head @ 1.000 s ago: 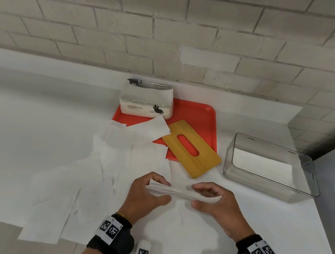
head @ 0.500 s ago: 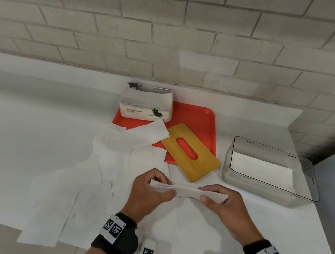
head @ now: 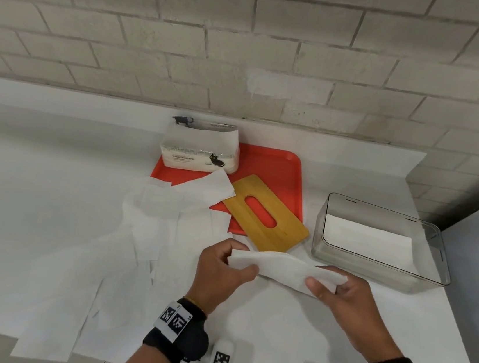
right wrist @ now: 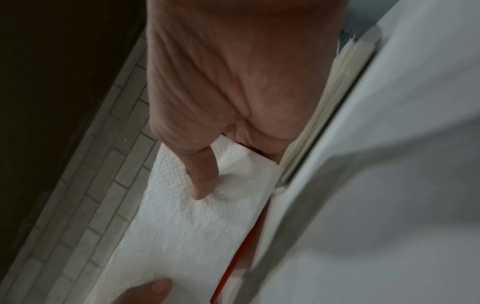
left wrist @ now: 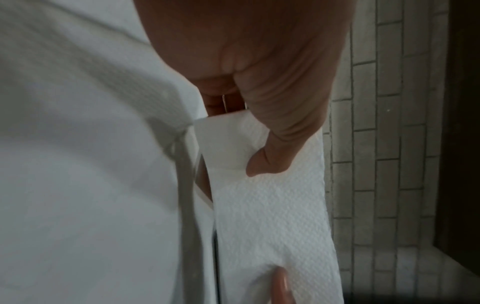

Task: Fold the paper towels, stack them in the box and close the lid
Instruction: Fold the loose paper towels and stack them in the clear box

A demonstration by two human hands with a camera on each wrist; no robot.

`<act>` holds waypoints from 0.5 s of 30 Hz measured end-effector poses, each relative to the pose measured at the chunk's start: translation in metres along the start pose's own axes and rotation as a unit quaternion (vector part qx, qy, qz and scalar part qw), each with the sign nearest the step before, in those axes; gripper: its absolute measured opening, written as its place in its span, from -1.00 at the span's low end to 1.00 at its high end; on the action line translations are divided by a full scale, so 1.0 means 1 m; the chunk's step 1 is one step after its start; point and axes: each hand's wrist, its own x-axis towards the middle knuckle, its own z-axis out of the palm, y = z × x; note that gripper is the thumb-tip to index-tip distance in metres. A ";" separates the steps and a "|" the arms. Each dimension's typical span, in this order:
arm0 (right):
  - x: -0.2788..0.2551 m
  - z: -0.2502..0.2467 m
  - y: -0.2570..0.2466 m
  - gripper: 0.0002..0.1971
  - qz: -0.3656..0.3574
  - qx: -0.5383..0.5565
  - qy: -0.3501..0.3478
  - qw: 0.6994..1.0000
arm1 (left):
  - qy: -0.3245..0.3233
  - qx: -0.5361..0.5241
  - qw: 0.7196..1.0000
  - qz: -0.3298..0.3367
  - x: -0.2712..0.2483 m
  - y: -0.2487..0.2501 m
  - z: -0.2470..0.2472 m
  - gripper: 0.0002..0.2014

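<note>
A folded white paper towel (head: 284,269) hangs in the air between my two hands, just above the counter. My left hand (head: 222,270) pinches its left end, thumb on top, and the left wrist view shows that thumb (left wrist: 270,162) pressing the towel (left wrist: 272,216). My right hand (head: 339,292) pinches the right end, its thumb (right wrist: 205,179) dimpling the towel (right wrist: 187,226). The clear plastic box (head: 382,245) stands open to the right with folded towels inside. Its bamboo lid (head: 267,218), with an oval slot, lies partly on the red tray (head: 282,168).
Several unfolded towels (head: 120,245) are spread over the white counter to the left, some hanging past the front edge. A pack of tissue paper (head: 199,151) stands at the tray's back left. A brick wall rises behind, and the counter ends just right of the box.
Both hands have lifted the folded towel and carried it a little to the right, towards the box. The head view has tilted slightly.
</note>
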 end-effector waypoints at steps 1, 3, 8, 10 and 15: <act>-0.003 -0.005 0.000 -0.81 0.004 0.003 0.009 1.000 | -0.017 -0.010 1.000 0.000 0.003 0.002 0.005 -0.76; -0.008 -0.015 0.003 -0.82 0.012 -0.007 0.016 1.000 | -0.049 -0.015 0.999 -0.002 0.009 0.005 0.016 -0.78; -0.010 -0.025 0.023 -0.74 0.043 -0.024 0.057 0.997 | -0.099 0.008 0.994 -0.052 0.024 -0.006 0.036 -0.73; -0.008 -0.025 0.028 -0.70 0.052 -0.023 0.074 0.996 | -0.108 0.029 0.992 -0.049 0.027 -0.010 0.038 -0.71; -0.005 -0.022 0.030 -0.76 0.064 -0.021 0.094 0.993 | -0.113 0.048 0.992 -0.037 0.025 -0.013 0.041 -0.69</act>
